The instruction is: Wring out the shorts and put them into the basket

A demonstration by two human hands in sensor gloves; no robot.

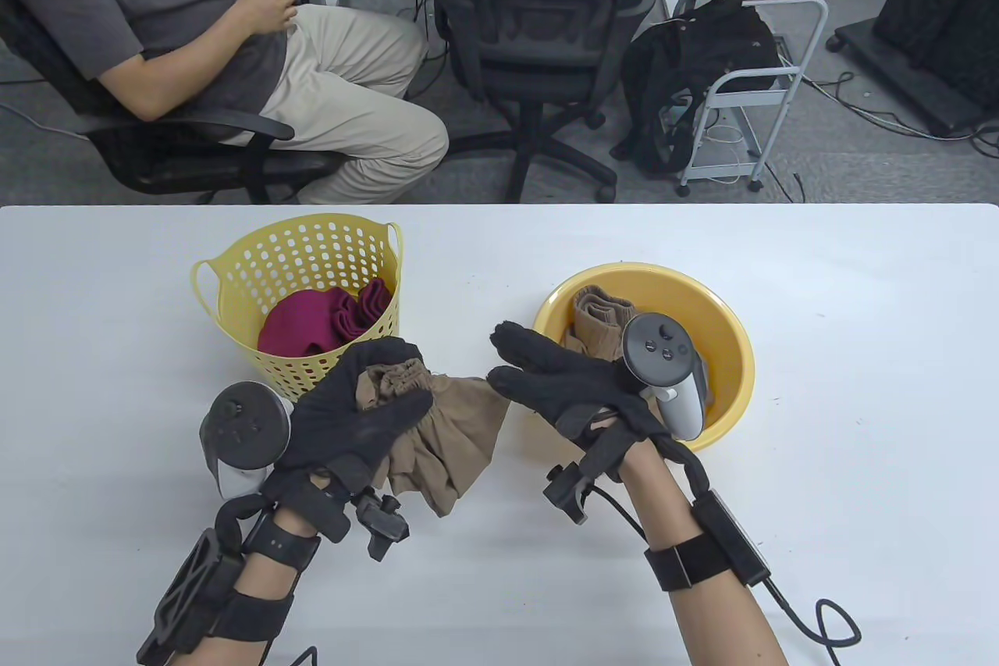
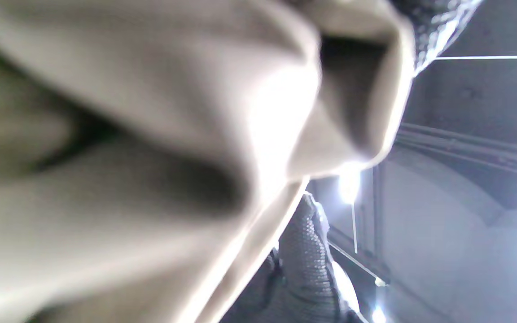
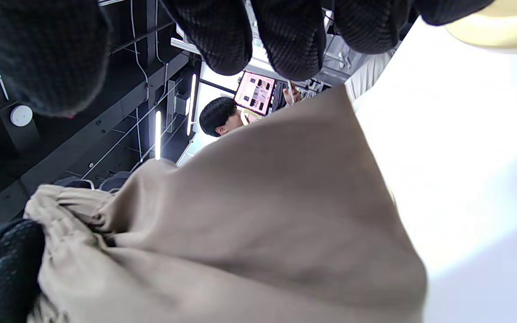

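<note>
My left hand [image 1: 367, 404] grips the bunched waistband of the tan shorts [image 1: 449, 432] above the table, between the basket and the basin; the fabric hangs down to the right of it. My right hand [image 1: 519, 365] is open, its fingers straight and pointing left, with its fingertips at the shorts' right edge. The yellow perforated basket [image 1: 234, 264] stands at the back left. In the left wrist view the blurred shorts [image 2: 128, 179] fill most of the frame. In the right wrist view the shorts [image 3: 263, 215] lie below my straight fingers [image 3: 290, 40].
A maroon cloth [image 1: 320, 318] lies in the basket. The yellow basin [image 1: 730, 361] under my right hand holds another tan garment [image 1: 597, 311]. A person [image 1: 156, 33] sits in a chair beyond the table's far edge, beside an office chair [image 1: 538, 33].
</note>
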